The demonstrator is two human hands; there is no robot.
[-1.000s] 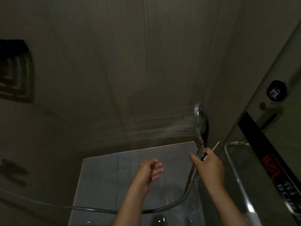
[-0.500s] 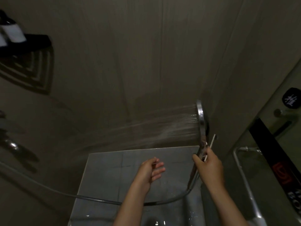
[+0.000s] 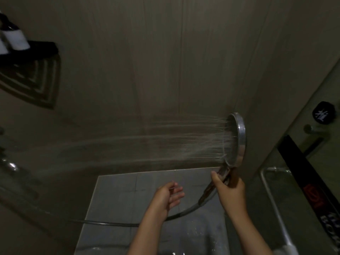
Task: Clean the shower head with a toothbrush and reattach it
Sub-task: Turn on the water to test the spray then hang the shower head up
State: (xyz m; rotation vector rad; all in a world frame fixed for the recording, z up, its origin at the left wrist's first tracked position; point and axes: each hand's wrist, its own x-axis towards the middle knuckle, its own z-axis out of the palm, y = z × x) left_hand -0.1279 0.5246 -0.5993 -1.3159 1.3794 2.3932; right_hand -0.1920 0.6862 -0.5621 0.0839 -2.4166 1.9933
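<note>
The round chrome shower head [image 3: 237, 138] stands upright at centre right and sprays water [image 3: 147, 142] leftward across the stall. My right hand [image 3: 230, 192] grips its handle just under the head. The toothbrush seen earlier in that hand does not show now. My left hand [image 3: 168, 196] hovers open below the spray, fingers relaxed, holding nothing. The hose [image 3: 114, 223] runs from the handle down and off to the left.
A dark corner shelf [image 3: 27, 52] with a white item hangs at upper left. A chrome tap fitting [image 3: 10, 165] sits at the left edge. A glass door with a chrome handle [image 3: 272, 199] and a black knob [image 3: 323, 115] stands to the right. Wet grey floor tiles [image 3: 128, 199] lie below.
The shower head has turned so its face shows more and sits slightly higher. The white toothbrush tip above my right hand is no longer visible. My left hand stays nearly in place.
</note>
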